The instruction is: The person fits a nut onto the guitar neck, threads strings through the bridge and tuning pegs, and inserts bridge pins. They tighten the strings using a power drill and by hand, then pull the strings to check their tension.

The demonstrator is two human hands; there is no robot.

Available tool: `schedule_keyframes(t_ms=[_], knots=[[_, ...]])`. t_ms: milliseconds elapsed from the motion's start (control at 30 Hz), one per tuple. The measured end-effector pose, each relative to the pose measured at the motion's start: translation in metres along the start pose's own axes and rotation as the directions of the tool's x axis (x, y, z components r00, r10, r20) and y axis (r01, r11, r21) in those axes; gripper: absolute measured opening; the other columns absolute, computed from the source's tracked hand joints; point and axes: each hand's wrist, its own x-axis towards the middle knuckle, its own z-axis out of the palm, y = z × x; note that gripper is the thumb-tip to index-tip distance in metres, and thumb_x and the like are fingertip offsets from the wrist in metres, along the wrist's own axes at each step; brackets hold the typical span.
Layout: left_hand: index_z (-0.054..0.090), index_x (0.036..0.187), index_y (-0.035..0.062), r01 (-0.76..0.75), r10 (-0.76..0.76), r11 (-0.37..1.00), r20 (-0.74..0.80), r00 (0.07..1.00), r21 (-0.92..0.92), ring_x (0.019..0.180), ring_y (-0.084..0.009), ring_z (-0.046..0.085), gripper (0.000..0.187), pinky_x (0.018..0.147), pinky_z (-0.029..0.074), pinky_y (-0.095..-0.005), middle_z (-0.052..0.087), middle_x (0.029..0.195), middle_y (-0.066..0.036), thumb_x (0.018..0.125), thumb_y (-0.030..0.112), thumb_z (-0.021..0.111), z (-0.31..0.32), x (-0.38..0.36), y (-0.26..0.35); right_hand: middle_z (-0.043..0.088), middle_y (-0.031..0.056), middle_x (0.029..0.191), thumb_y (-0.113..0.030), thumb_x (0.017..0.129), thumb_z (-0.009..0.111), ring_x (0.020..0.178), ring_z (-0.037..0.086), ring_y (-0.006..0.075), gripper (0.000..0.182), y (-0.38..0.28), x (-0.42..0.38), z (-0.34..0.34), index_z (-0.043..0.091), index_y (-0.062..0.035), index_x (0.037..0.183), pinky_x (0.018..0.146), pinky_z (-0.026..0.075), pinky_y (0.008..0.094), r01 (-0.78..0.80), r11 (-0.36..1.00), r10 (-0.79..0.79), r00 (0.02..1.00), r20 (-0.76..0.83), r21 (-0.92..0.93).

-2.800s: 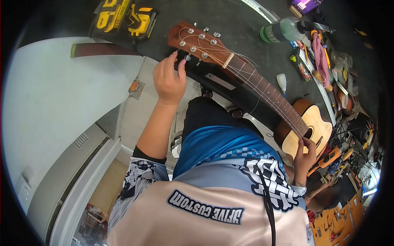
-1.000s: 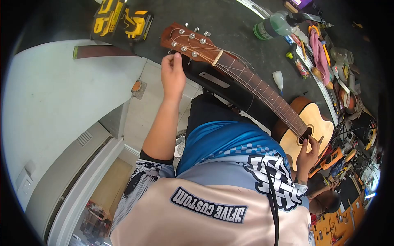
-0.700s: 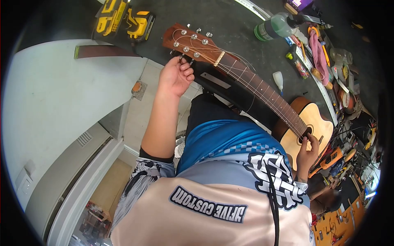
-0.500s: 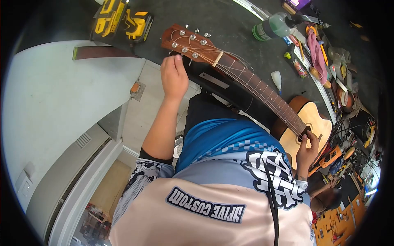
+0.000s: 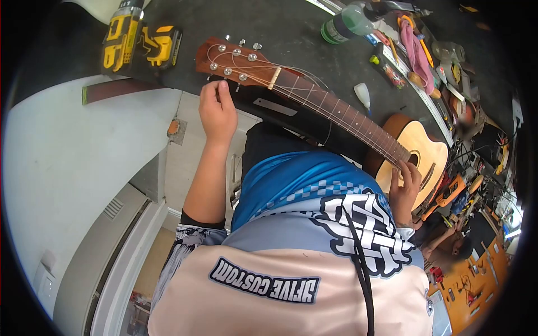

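Note:
The acoustic guitar lies slantwise along the bench edge, with its brown headstock [image 5: 232, 63] at the upper left, its fretted neck [image 5: 342, 112] in the middle and its pale body [image 5: 428, 147] at the right. Loose string ends curl over the headstock. My left hand [image 5: 218, 115] is closed at the near edge of the headstock, thumb and fingers pinched around a tuning peg that they mostly hide. By the soundhole, my right hand [image 5: 406, 187] has thumb and fingers apart, its fingertips touching the strings at the neck's end.
A yellow drill [image 5: 122, 42] and a yellow battery tool [image 5: 162, 47] lie at the upper left. Behind the neck are a green-bottomed bottle [image 5: 344, 25], a small white bottle [image 5: 362, 96], a metal ruler [image 5: 431, 106] and a pink cloth [image 5: 416, 53]. Another person [image 5: 448, 246] is at the lower right.
The whole view has shifted, so the bench and guitar appear farther left. My right hand has moved from over the soundhole toward the neck's end. My left hand stays at the headstock.

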Motion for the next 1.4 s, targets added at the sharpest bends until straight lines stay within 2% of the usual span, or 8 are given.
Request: schedule_keyframes(t_ms=[300,600,733,967,1133,1233,1267,1400], knots=[[0.068,0.108,0.0016,0.163,-0.161,0.987,0.115,0.98,-0.006,0.083,-0.0137,0.061,0.033,0.076,0.05,-0.0292,0.066,0.092,-0.006,0.108,0.033,0.058,-0.009,0.003,-0.025,0.064,0.0157,0.125,-0.011,0.092,0.075,0.118,0.061,0.0342,0.039,0.051,-0.039,0.023,0.069,-0.0109,0.131,0.1,0.05,0.0427,-0.14,0.99,0.141,0.98,-0.141,0.018],[0.06,0.091,0.0071,0.238,-0.231,0.971,0.146,0.962,-0.033,0.071,-0.0116,0.052,0.036,0.066,0.042,-0.0294,0.056,0.076,0.0,0.109,0.038,0.054,-0.012,0.014,-0.022,0.064,0.0114,0.111,-0.011,0.085,0.079,0.102,0.063,0.0317,0.03,0.062,-0.051,0.019,0.074,-0.0094,0.115,0.088,0.051,0.0426,-0.14,0.99,0.129,0.953,-0.274,-0.024],[0.056,0.094,0.0124,0.779,-0.579,0.221,0.564,0.589,-0.587,0.065,-0.0138,0.042,0.022,0.06,0.034,-0.0304,0.041,0.07,0.003,0.108,0.029,0.054,-0.021,0.03,-0.005,0.063,0.0108,0.111,-0.01,0.083,0.081,0.101,0.062,0.0316,0.029,0.071,-0.056,0.02,0.074,-0.01,0.111,0.087,0.05,0.0431,-0.129,0.992,0.121,0.932,-0.341,0.0],[0.059,0.096,0.0126,0.808,-0.559,0.145,0.626,0.543,-0.571,0.066,-0.0125,0.043,0.019,0.06,0.034,-0.0292,0.045,0.072,0.004,0.105,0.028,0.057,-0.027,0.028,-0.004,0.065,0.0095,0.109,-0.009,0.081,0.083,0.103,0.061,0.0322,0.024,0.074,-0.046,0.018,0.075,-0.0091,0.104,0.089,0.049,0.043,-0.132,0.988,0.153,0.921,-0.358,0.083],[0.066,0.101,0.0036,0.432,-0.422,0.896,0.109,0.9,-0.103,0.067,-0.0095,0.051,0.033,0.061,0.042,-0.0272,0.057,0.077,0.0,0.108,0.034,0.055,-0.011,0.018,-0.015,0.066,0.0081,0.108,-0.008,0.081,0.082,0.103,0.061,0.032,0.021,0.085,-0.05,0.018,0.075,-0.0093,0.101,0.09,0.048,0.0433,-0.066,0.997,0.075,0.952,-0.298,0.04],[0.066,0.106,-0.0019,0.196,-0.209,0.97,0.082,0.974,0.147,0.073,-0.0175,0.06,0.037,0.067,0.048,-0.033,0.064,0.085,-0.006,0.108,0.033,0.054,-0.01,0.011,-0.009,0.066,0.0077,0.108,-0.008,0.081,0.082,0.104,0.06,0.0318,0.019,0.082,-0.041,0.01,0.075,-0.0091,0.099,0.091,0.048,0.0435,-0.058,0.998,0.062,0.962,-0.266,0.023],[0.065,0.108,-0.0047,-0.249,0.267,0.876,0.015,0.964,0.414,0.084,-0.0309,0.066,0.035,0.075,0.051,-0.0418,0.068,0.096,-0.015,0.108,0.028,0.053,-0.005,0.007,-0.011,0.066,0.008,0.108,-0.007,0.082,0.081,0.104,0.06,0.0319,0.019,0.081,-0.039,0.006,0.075,-0.0086,0.1,0.091,0.048,0.0433,-0.036,0.999,0.04,0.963,-0.268,0.023],[0.065,0.106,-0.0035,-0.354,0.298,0.719,0.195,0.934,0.598,0.092,-0.0419,0.063,0.027,0.079,0.049,-0.049,0.066,0.101,-0.02,0.107,0.02,0.051,-0.013,0.007,-0.001,0.066,0.0095,0.107,-0.007,0.085,0.078,0.102,0.061,0.032,0.016,0.077,-0.013,-0.007,0.074,-0.0073,0.1,0.09,0.048,0.0423,-0.071,0.995,0.092,0.947,-0.308,0.077]])
